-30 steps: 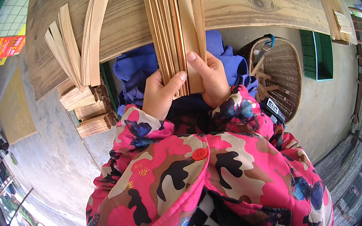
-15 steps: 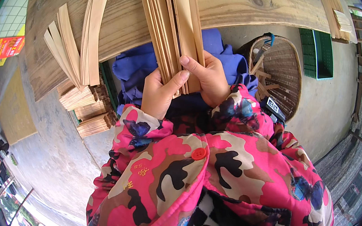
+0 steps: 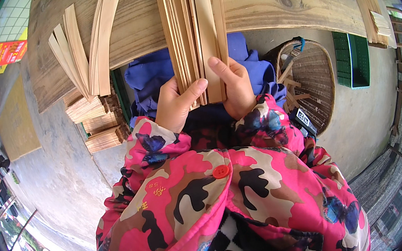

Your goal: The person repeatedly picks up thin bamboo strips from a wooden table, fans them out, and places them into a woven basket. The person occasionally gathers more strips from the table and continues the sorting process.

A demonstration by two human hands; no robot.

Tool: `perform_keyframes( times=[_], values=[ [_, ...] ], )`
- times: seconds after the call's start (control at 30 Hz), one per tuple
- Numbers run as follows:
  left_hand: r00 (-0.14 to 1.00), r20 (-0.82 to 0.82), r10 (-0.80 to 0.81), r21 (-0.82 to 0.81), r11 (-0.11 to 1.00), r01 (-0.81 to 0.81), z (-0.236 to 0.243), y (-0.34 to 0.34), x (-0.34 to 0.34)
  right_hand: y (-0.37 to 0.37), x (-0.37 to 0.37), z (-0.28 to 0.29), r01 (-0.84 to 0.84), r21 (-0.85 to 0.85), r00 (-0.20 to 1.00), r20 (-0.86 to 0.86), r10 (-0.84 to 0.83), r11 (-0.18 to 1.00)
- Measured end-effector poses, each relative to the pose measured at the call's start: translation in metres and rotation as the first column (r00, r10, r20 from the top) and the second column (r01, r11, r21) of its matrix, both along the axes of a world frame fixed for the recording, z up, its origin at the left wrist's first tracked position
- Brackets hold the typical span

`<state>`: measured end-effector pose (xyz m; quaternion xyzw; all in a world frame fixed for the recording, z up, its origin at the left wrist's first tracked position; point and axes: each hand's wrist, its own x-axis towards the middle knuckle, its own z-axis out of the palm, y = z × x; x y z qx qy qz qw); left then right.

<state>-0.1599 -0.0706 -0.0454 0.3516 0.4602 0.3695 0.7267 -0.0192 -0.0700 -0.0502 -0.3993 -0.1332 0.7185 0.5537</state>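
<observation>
My left hand (image 3: 174,101) is closed round the lower end of a thick bundle of thin wooden strips (image 3: 180,37), its thumb pressed across the front edges. My right hand (image 3: 234,85) grips a few strips at the right, with the thumb lying on a broad flat wooden strip (image 3: 206,29). A narrow gap runs between this flat strip and the bundle. Both hands are side by side above my lap, where blue cloth (image 3: 147,79) is spread. The strips' far ends reach over the wooden table (image 3: 251,6). My fingers behind the strips are hidden.
More strips (image 3: 103,42) lie fanned at the table's left, some overhanging its edge. Stacked strips (image 3: 104,137) stand below them. A wicker basket (image 3: 319,86) with wood pieces is at my right, a green crate (image 3: 352,59) beyond it. Another strip pile (image 3: 367,9) sits at the table's right end.
The flat strip has come slightly away from the bundle, and the gap beside it shows wider. My right thumb has shifted a little right and up. My left hand is nearly still.
</observation>
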Motion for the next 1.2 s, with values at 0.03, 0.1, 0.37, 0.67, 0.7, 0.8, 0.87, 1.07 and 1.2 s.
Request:
perform_keyframes(
  times=[0.03, 0.1, 0.37, 0.67, 0.7, 0.8, 0.87, 1.07, 1.2],
  values=[
    [1.0, -0.008, 0.017, 0.018, 1.0, -0.017, 0.0, -0.001, 0.001, 0.0, -0.002, 0.001, -0.02, 0.022, 1.0, 0.01, 0.02, 1.0],
    [1.0, -0.02, 0.016, 0.027, 1.0, -0.016, -0.001, -0.001, 0.003, 0.0, -0.005, 0.002, -0.011, 0.04, 0.996, 0.089, 0.008, 0.999],
    [0.999, -0.002, 0.036, 0.009, 0.999, -0.036, -0.001, -0.001, 0.003, -0.001, -0.001, -0.006, 0.021, 0.021, 1.0, 0.022, -0.022, 1.0],
    [1.0, -0.028, 0.013, 0.028, 1.0, -0.012, 0.0, -0.001, 0.003, 0.0, -0.005, 0.003, 0.009, 0.008, 0.995, 0.099, -0.01, 1.0],
    [0.999, -0.043, 0.002, 0.027, 1.0, -0.001, 0.001, -0.001, 0.003, 0.0, -0.006, 0.004, 0.006, 0.032, 0.99, 0.143, -0.011, 0.999],
    [0.999, -0.045, -0.009, 0.016, 1.0, 0.01, 0.001, 0.0, 0.003, 0.001, -0.009, 0.006, 0.002, 0.068, 0.985, 0.174, -0.014, 0.998],
    [0.999, -0.03, 0.011, 0.009, 1.0, -0.011, 0.002, 0.0, 0.003, 0.001, -0.008, 0.004, 0.009, 0.064, 0.992, 0.127, -0.017, 0.998],
    [0.999, -0.002, 0.038, 0.006, 0.999, -0.038, 0.002, 0.0, 0.002, 0.0, -0.002, -0.002, 0.031, -0.019, 0.999, -0.027, -0.031, 0.999],
    [0.999, -0.019, 0.03, 0.011, 0.999, -0.03, 0.001, -0.001, 0.003, 0.0, -0.003, 0.0, 0.02, -0.007, 1.0, 0.019, -0.02, 1.0]
  ],
)
